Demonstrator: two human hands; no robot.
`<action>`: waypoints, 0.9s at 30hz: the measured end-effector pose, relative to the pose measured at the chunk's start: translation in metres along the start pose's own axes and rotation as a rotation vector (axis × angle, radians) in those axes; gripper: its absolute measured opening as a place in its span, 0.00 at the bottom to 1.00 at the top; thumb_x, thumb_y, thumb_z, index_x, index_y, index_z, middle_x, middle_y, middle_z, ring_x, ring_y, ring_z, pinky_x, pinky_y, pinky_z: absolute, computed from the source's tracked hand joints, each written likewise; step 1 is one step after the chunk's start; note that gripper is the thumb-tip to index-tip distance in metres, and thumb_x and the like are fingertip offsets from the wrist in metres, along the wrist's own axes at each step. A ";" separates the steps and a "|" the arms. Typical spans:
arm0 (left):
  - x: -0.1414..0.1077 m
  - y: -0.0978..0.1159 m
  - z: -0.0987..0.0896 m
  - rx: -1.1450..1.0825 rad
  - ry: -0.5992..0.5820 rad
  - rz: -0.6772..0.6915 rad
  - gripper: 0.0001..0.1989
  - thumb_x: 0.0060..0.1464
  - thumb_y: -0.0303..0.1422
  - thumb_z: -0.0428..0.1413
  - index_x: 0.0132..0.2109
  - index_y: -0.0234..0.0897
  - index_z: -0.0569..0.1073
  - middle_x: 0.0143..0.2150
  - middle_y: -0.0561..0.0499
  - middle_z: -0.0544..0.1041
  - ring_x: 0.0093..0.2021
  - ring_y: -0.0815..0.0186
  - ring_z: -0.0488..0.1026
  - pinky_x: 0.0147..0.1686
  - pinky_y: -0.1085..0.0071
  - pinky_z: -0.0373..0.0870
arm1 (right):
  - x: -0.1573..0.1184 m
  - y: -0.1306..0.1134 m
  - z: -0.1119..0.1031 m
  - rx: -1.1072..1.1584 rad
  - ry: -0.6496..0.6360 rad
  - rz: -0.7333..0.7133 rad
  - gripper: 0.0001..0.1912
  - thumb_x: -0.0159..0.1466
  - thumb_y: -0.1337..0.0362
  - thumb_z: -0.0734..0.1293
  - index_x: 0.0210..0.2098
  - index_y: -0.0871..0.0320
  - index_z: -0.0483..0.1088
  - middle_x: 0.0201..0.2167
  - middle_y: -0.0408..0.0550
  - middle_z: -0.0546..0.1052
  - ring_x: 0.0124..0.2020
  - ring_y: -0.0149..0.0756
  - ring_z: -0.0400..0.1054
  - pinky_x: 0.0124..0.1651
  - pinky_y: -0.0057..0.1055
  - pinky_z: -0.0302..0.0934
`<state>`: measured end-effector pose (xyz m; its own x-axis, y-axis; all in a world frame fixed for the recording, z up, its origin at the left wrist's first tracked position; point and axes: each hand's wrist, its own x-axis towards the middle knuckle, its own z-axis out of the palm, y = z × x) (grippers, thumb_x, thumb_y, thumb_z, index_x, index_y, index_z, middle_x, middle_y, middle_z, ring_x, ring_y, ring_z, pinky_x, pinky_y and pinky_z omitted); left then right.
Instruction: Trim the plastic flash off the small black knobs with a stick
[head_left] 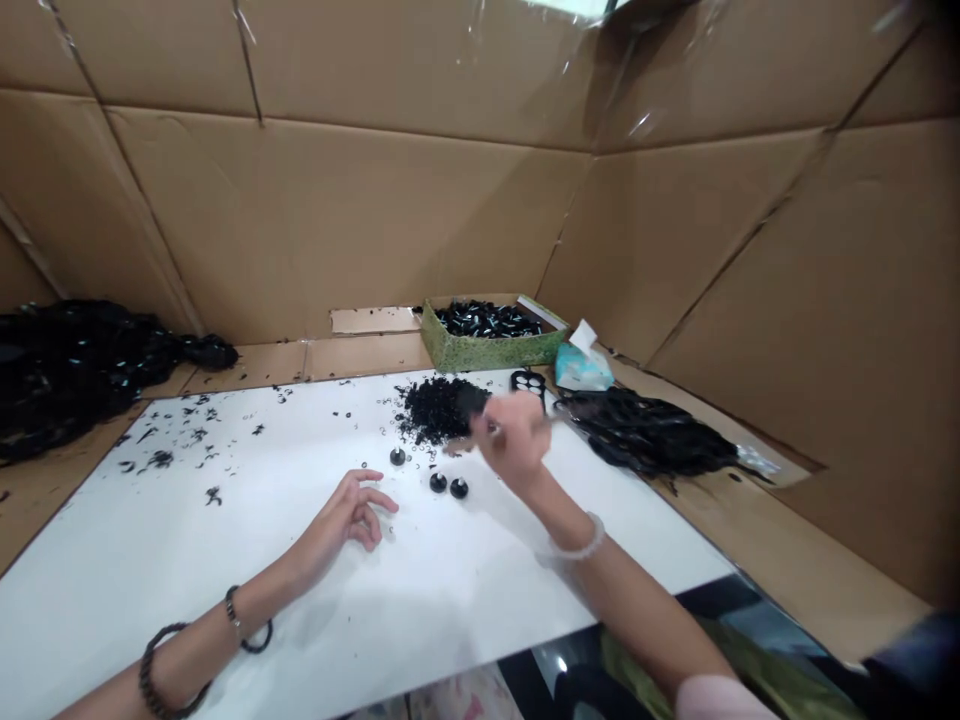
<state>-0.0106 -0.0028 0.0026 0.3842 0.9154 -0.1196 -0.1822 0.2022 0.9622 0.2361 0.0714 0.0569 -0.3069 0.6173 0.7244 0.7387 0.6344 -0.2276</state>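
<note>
Loosely curled fingers, set apart with nothing between them, show on my left hand (356,510), low over the white board (300,620). Three small round black parts lie between my hands: one (397,457) is nearest my left fingertips, and a pair (438,483) (459,488) sits further right. My right hand (514,435) is raised and blurred by motion at the right edge of a pile of tiny black rings (435,408). Its fingers are pressed together around something I cannot make out.
A green box (487,350) of black pieces stands at the back, beside a tissue pack (583,368) and a black plate with round holes (528,381). Bundles of black strips lie right (652,432) and far left (75,360). Cardboard walls (337,220) surround the board.
</note>
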 end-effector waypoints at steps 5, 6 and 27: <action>0.001 0.003 0.002 -0.001 0.022 0.003 0.24 0.54 0.52 0.44 0.46 0.37 0.62 0.36 0.47 0.73 0.25 0.69 0.67 0.26 0.70 0.65 | 0.024 0.025 -0.003 -0.250 -0.141 0.560 0.26 0.63 0.49 0.56 0.50 0.64 0.65 0.36 0.58 0.76 0.41 0.46 0.70 0.39 0.33 0.58; 0.001 0.003 0.002 0.020 0.016 0.000 0.21 0.54 0.51 0.47 0.42 0.36 0.64 0.34 0.48 0.73 0.24 0.70 0.66 0.26 0.71 0.65 | 0.021 0.022 0.000 -0.244 -0.256 0.551 0.24 0.63 0.49 0.56 0.47 0.62 0.68 0.34 0.56 0.77 0.39 0.45 0.70 0.38 0.31 0.58; 0.002 -0.002 0.004 0.088 0.238 0.042 0.13 0.51 0.37 0.54 0.41 0.39 0.61 0.44 0.49 0.63 0.37 0.68 0.66 0.27 0.73 0.69 | -0.008 -0.039 0.065 -0.122 -0.505 0.058 0.06 0.62 0.69 0.61 0.34 0.59 0.70 0.35 0.50 0.75 0.40 0.37 0.67 0.37 0.30 0.50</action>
<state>-0.0060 -0.0026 0.0019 0.1521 0.9807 -0.1230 -0.1105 0.1405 0.9839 0.1705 0.0718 0.0176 -0.4925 0.8163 0.3019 0.8185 0.5523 -0.1582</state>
